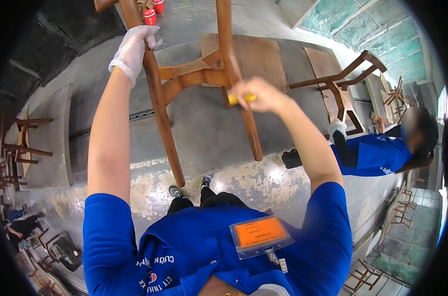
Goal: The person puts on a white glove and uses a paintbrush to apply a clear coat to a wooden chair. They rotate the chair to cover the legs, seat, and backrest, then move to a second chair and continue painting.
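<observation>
A brown wooden chair frame (158, 91) stands in front of me, its legs pointing toward me and crosspieces joining them. My left hand (133, 53), in a thin whitish glove, is closed around the frame's left upper part. My right hand (261, 94) is bare and blurred by motion. Its fingers are closed on a small yellow object (243, 98), beside the right leg just below the crosspiece joint. The object's kind and far end cannot be made out.
Cardboard sheets (261, 56) lie on the grey work surface (204, 126) beyond the frame. Another person (377, 153) in blue works at the right near a second chair frame (340, 89). Red containers (150, 17) stand at the far side. More chair frames (24, 138) are at the left.
</observation>
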Demonstrator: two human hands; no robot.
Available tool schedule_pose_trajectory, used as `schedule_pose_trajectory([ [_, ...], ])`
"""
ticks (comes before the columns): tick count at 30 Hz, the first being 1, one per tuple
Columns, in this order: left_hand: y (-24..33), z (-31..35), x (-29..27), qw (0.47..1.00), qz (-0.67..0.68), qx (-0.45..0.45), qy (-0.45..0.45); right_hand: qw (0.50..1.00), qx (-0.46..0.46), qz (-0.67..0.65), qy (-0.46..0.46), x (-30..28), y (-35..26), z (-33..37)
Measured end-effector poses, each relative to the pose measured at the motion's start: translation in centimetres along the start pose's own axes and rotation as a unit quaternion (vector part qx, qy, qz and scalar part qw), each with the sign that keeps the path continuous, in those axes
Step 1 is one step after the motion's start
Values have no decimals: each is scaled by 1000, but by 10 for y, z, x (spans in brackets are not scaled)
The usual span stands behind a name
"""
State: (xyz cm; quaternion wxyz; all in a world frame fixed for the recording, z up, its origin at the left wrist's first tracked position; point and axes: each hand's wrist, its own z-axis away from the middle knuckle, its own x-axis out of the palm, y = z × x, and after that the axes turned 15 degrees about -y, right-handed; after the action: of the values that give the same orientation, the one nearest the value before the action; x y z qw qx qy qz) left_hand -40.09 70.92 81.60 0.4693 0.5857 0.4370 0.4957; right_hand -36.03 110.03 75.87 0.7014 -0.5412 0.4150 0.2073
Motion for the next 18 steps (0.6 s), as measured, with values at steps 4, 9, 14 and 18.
schedule_pose_trajectory([
  [4, -3, -17, -1, 999, -35, 7, -26, 963, -30, 234, 134, -40, 25, -21],
  [9, -7, -29, 3, 1000, -6, -3, -2, 977, 165, 133, -12, 97, 0, 85],
  [14, -9, -30, 8, 1000, -26, 8, -6, 942, 167, 69, -283, 169, -38, 155],
  [18, -17, -32, 6, 997, -79, 15, -21, 963, 47, -214, -156, 112, -35, 57],
])
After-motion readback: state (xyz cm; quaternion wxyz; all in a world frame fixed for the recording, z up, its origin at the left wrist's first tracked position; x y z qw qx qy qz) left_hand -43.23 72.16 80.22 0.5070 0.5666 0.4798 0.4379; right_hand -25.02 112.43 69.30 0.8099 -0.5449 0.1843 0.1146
